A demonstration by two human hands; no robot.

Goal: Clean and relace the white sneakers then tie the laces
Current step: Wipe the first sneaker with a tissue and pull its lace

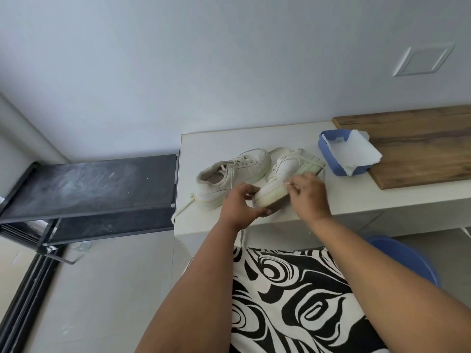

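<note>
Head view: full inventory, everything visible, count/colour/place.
sneakers: 2, white, side by side on the counter; the right one tipped on its side, sole showing
loose lace: 1, off-white, trailing over the counter's front edge
counter: 1, white, against the wall
tray: 1, blue, right of the sneakers, partly on the board
paper: white sheets, in the tray
board: 1, brown wood, far right of the counter
rack: 1, black, dusty, left of the counter
chair: 1, blue, lower right
patterned garment: black and white, on the person's lap
left hand: grips the tipped sneaker's near end
right hand: at its sole edge, grip unclear
</note>
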